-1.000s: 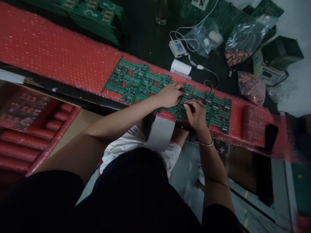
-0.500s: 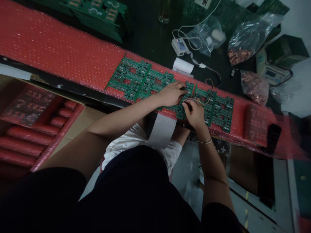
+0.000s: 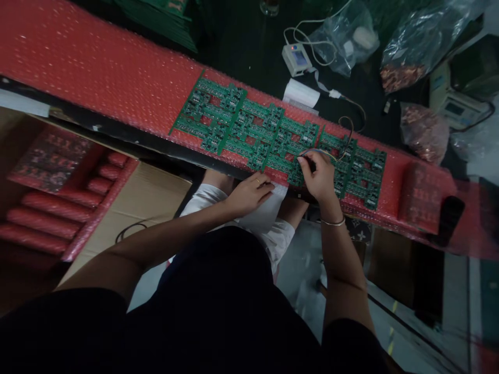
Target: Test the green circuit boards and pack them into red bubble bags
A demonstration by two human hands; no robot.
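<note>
Between the thumb and fingers of my right hand is the end of thin coloured wires; its tip is hidden. This hand is over a row of joined green circuit boards on red bubble wrap. My left hand, with a ring on one finger, is below the boards at the table's front edge. Its fingers are apart and slightly bent, by the top of a pale paper strip that hangs over my lap. Whether they touch the strip is unclear.
Behind the boards are a small white device with a cable and a paper roll. Bags of copper-coloured parts are at the right. A stack of boards stands at the back left. A carton holds red-wrapped packs.
My left hand has come off the boards and moved down and left to the paper strip. My right hand keeps its pinch on the wires. The view has shifted slightly.
</note>
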